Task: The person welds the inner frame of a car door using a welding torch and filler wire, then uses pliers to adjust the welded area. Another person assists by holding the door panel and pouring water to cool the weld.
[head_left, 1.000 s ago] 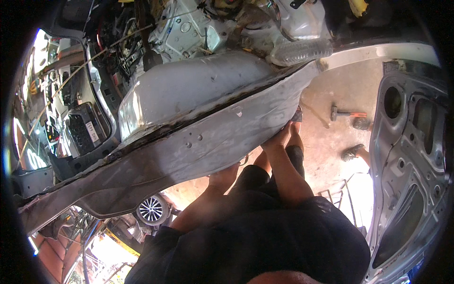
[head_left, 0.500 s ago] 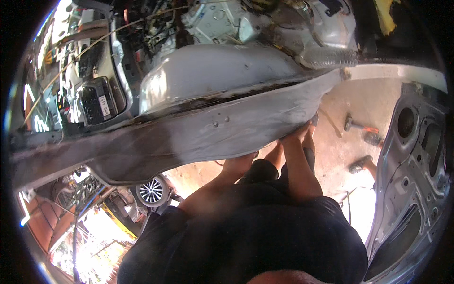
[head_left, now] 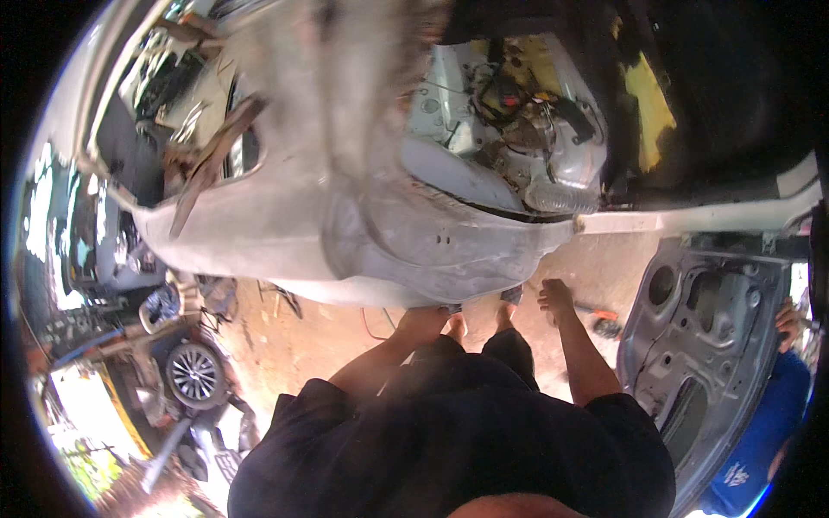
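Observation:
A grey car body panel point(head_left: 440, 246), curved over the wheel area, stretches across in front of me. At its lower edge is my left hand point(head_left: 425, 321); its fingers are hidden by the edge, so I cannot tell whether they hold anything. My right hand point(head_left: 557, 296) is off the panel, just right of its end, over the floor. Its fingers are loosely bent and apart, with nothing visible in them. Beyond this hand, a hammer's red handle point(head_left: 592, 310) shows on the floor, partly hidden.
A bare car door point(head_left: 691, 332) stands at right. Another person in a blue shirt point(head_left: 760, 432) is behind it, a hand point(head_left: 787, 325) at its edge. A wheel point(head_left: 195, 375) and loose parts lie at left. The open engine bay point(head_left: 509, 112) is ahead.
My right hand has come away from the panel's lower edge and moved right. The view has shifted, showing more of the car's left side. The person in blue has come into view.

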`<action>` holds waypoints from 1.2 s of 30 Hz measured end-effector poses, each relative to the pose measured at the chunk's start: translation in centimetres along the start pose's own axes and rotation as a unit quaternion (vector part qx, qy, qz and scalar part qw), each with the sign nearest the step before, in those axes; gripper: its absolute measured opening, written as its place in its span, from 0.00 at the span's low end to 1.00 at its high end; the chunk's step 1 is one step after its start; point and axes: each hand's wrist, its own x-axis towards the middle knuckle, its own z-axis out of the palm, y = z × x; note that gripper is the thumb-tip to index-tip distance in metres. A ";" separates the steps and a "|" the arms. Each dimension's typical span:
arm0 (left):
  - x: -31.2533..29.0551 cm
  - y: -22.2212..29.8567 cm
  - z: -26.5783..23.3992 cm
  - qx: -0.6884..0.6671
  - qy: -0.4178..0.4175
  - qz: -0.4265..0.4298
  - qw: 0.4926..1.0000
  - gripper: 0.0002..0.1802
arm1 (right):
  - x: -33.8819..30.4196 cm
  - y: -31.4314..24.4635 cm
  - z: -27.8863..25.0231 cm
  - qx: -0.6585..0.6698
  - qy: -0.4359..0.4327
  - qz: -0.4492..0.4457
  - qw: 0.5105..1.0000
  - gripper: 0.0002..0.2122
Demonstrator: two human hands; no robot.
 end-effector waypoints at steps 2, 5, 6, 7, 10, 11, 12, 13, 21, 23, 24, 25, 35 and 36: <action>-0.8 -0.4 0.0 0.019 -0.051 0.003 0.999 0.13 | 1.3 0.1 -0.5 -0.165 -0.010 0.082 0.983 0.14; -1.7 -0.5 2.4 -0.045 -0.043 0.055 0.997 0.12 | -0.6 -1.4 -0.8 -0.427 -0.191 0.076 0.880 0.20; -2.5 0.3 1.2 -0.020 -0.014 0.064 0.998 0.11 | -2.6 -2.9 1.2 -0.481 -0.210 0.053 0.850 0.24; -3.5 1.1 -0.3 -0.052 -0.013 0.062 0.997 0.12 | -4.9 -4.2 4.4 -0.546 -0.197 0.093 0.809 0.26; -5.4 2.4 -2.1 -0.186 0.037 0.066 0.980 0.13 | -10.6 -8.2 9.9 -0.541 -0.307 0.069 0.780 0.32; -6.0 2.2 -2.0 -0.247 0.082 0.062 0.964 0.13 | -11.7 -8.9 11.5 -0.535 -0.334 0.067 0.773 0.33; -6.8 2.4 -1.7 -0.309 0.127 0.057 0.941 0.14 | -12.8 -9.5 13.1 -0.540 -0.340 0.017 0.770 0.33; -7.6 2.9 -3.5 -0.333 0.116 0.054 0.934 0.15 | -13.6 -10.0 14.8 -0.543 -0.347 -0.033 0.764 0.33; -8.9 4.5 -7.6 -0.388 0.295 0.120 0.865 0.18 | -18.3 -16.9 25.2 -0.651 -0.359 -0.056 0.666 0.15; -10.2 4.5 -7.7 -0.334 0.366 0.132 0.859 0.20 | -18.9 -17.2 24.3 -0.594 -0.364 -0.132 0.705 0.14; -11.3 4.5 -8.3 -0.352 0.354 0.093 0.861 0.21 | -19.3 -18.4 24.2 -0.596 -0.344 -0.123 0.715 0.14; -13.0 4.3 -9.2 -0.365 0.336 0.058 0.867 0.23 | -19.6 -19.1 23.8 -0.591 -0.322 -0.116 0.731 0.14; -22.3 -1.3 -14.7 -0.456 0.313 -0.241 0.798 0.22 | -11.4 -18.8 5.4 -0.390 -0.010 -0.150 0.909 0.15; -22.6 -0.6 -15.7 -0.444 0.294 -0.249 0.809 0.21 | -10.1 -18.2 3.9 -0.429 0.037 -0.190 0.882 0.13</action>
